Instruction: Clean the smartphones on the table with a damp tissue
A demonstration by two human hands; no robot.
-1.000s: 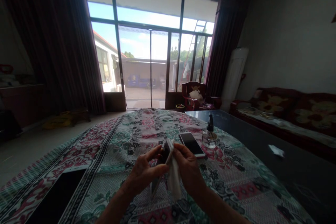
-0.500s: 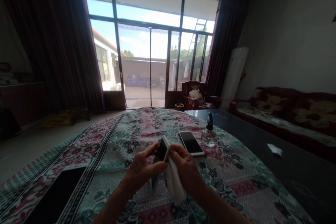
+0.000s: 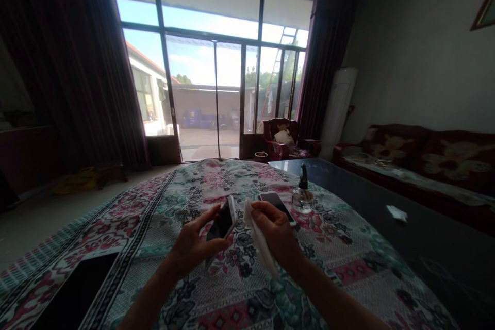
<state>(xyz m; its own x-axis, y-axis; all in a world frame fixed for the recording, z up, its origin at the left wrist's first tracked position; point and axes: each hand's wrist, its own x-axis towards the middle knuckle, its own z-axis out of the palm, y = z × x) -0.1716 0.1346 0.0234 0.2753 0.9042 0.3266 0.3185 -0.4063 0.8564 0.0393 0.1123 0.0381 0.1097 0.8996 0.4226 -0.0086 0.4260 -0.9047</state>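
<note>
Lower part of the smartphone (image 3: pixel 222 224), hidden behind the left hand (image 3: pixel 189 250)

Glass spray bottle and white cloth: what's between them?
Head view: a white-framed smartphone lying on the floral bedspread, just beyond the right hand.

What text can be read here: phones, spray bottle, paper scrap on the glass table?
Nothing is readable in this view.
Held smartphone in the left hand: dark screen, no text visible.
Smartphone on the quilt: no text visible.
Black slab at lower left: no text visible.
Glass spray bottle: no legible label.
White paper scrap: too small to tell.
Blue vehicle outside: any markings too small to read.
</note>
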